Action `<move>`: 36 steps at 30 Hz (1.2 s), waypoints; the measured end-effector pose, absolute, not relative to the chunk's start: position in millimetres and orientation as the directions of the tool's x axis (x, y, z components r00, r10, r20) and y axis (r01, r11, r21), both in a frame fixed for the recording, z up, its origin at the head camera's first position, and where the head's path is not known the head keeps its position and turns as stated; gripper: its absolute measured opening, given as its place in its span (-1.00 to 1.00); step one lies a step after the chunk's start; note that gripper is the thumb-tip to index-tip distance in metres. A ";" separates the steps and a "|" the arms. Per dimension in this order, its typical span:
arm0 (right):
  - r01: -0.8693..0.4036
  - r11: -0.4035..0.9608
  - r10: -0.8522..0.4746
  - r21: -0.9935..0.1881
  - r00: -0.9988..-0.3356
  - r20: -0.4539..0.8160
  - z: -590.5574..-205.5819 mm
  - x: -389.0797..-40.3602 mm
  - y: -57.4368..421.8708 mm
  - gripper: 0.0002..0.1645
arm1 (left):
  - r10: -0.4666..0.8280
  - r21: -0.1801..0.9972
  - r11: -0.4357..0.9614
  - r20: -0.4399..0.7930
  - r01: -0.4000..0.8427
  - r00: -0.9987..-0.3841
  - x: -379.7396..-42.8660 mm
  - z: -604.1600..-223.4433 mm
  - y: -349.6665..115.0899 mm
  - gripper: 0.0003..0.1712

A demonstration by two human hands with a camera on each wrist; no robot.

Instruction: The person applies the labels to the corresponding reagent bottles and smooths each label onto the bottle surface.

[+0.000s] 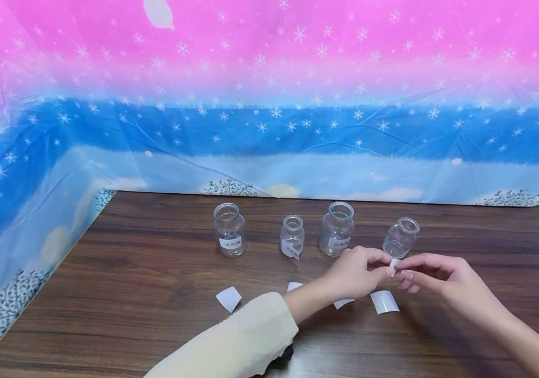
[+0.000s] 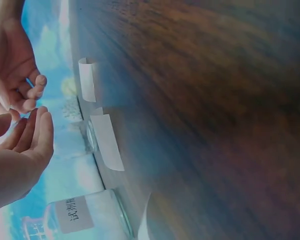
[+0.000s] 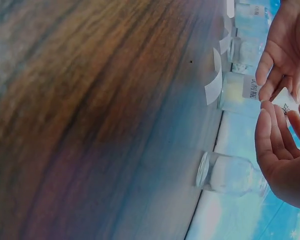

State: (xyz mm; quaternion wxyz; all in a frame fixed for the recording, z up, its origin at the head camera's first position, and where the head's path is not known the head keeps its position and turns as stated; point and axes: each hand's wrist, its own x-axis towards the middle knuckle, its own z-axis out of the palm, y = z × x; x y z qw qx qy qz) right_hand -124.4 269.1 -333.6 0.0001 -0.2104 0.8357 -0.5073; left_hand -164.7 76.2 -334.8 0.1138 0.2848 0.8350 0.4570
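My left hand (image 1: 359, 273) and right hand (image 1: 453, 275) meet at the right side of the table, fingertips close together. Between them they pinch a small white label (image 1: 394, 266); dark writing shows on it in the right wrist view. Right behind the fingers stands a small glass jar (image 1: 399, 241) with no label showing, also upright in the right wrist view as a clear jar (image 3: 232, 174). To its left are a large jar (image 1: 337, 226), a small jar (image 1: 293, 231) and another large jar (image 1: 229, 226), each bearing a written label. The small one's label sticks out at a corner.
Curled white paper pieces lie on the wooden table (image 1: 123, 294) in front of the jars: one at the left (image 1: 229, 299), one below my hands (image 1: 385, 302), others partly behind my left arm. A patterned cloth (image 1: 269, 131) hangs along the table's back edge.
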 end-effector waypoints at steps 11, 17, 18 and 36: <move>-0.179 0.507 -0.148 -0.843 -0.982 0.119 -341.8 -127.7 273.8 -0.78 | 0.568 0.908 0.304 0.069 0.287 -0.820 -167.0 -337.9 77.7 -0.84; -0.214 0.463 -0.191 -0.860 -0.972 0.139 -343.6 -127.7 278.1 -0.86 | 0.565 0.945 0.251 0.031 0.208 -0.825 -168.1 -339.8 79.5 -0.86; -0.214 0.458 -0.192 -0.863 -0.971 0.139 -343.5 -127.8 278.3 -0.86 | 0.566 0.954 0.233 0.023 0.187 -0.824 -168.6 -340.1 79.9 -0.86; -0.234 0.523 -0.204 -0.820 -0.968 0.146 -339.0 -128.3 282.0 -0.88 | 0.501 0.897 0.333 0.093 0.291 -0.861 -174.5 -344.9 87.5 -0.90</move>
